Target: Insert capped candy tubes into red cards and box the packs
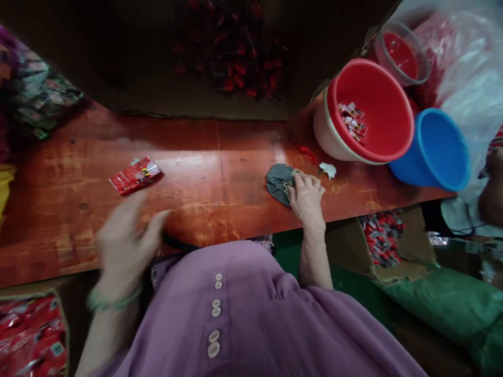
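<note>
My left hand [128, 243], blurred by motion, hovers at the table's near left edge with thumb and fingers apart and nothing visible in it. Just beyond it a red printed packet [136, 175] with a clear end lies on the table. My right hand [307, 198] rests on the right side of a small dark grey cloth bundle [279, 183]. Its fingers are bent down at some yellowish rubber bands [297, 172] at the cloth's edge; the fingertips are partly hidden. More loose rubber bands [335, 189] lie to the right, near a white scrap [327, 170] and a red strip [308, 154].
A large cardboard box [188, 107] of red-tipped items stands behind the reddish table [220, 173]. At right are a red tub [389, 115] holding small packets and a blue bucket [444, 152]. Boxes of red packets [31, 335], [381, 241] flank my lap. A person's arm [491, 188] shows far right.
</note>
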`<state>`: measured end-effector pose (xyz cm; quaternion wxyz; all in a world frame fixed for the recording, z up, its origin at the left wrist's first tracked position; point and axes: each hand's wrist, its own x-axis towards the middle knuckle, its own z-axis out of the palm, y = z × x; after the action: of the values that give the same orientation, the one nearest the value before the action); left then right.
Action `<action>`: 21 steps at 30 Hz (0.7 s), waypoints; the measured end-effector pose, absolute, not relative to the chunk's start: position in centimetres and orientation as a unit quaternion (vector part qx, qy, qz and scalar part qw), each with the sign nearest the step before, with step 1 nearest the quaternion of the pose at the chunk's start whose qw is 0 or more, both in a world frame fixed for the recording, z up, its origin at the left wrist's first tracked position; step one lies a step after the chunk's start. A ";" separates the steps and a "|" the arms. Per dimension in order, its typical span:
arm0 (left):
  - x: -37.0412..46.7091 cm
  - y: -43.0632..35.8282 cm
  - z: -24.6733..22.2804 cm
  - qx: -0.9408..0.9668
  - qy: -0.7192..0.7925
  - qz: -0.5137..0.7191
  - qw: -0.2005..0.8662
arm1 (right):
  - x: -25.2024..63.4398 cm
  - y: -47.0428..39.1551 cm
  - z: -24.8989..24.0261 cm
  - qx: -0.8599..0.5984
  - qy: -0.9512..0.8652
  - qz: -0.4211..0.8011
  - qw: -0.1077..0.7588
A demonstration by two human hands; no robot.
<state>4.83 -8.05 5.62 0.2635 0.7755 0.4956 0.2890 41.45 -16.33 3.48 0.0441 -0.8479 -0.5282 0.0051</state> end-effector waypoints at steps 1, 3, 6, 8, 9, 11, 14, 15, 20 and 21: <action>8.0 -7.2 4.9 0.810 0.443 0.300 0.239 | 41.7 -16.4 3.1 -0.847 -0.530 0.008 0.039; 15.4 -6.1 3.1 0.880 0.306 0.227 0.284 | 42.2 -16.5 2.3 -0.842 -0.538 0.012 0.043; 25.0 -5.8 0.6 0.930 0.203 0.119 0.281 | 42.9 -16.5 1.3 -0.835 -0.546 -0.002 0.064; 28.8 -6.0 -0.5 0.944 0.178 0.092 0.262 | 43.2 -16.4 0.9 -0.832 -0.549 -0.020 0.079; 29.9 -6.0 -0.9 0.949 0.169 0.096 0.249 | 43.3 -16.4 0.9 -0.829 -0.552 -0.027 0.086; 30.8 -6.0 -1.2 0.955 0.151 0.115 0.228 | 43.6 -16.3 0.9 -0.825 -0.555 -0.034 0.096; 30.4 -5.6 -0.8 0.956 0.142 0.144 0.211 | 44.1 -16.2 1.8 -0.821 -0.562 -0.044 0.088; 29.8 -5.3 -0.5 0.954 0.145 0.163 0.206 | 44.3 -16.1 2.2 -0.820 -0.564 -0.046 0.081; 22.5 -3.2 1.9 0.914 0.203 0.326 0.129 | 44.3 -13.2 5.1 -0.790 -0.589 0.016 0.168; 20.0 -2.5 2.2 0.899 0.246 0.346 0.110 | 44.1 -11.7 5.6 -0.775 -0.597 0.039 0.205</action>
<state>20.04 -2.53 2.23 0.1101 0.8989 0.2455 0.3458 44.09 -11.74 5.61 0.2048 -0.7750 -0.5965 0.0392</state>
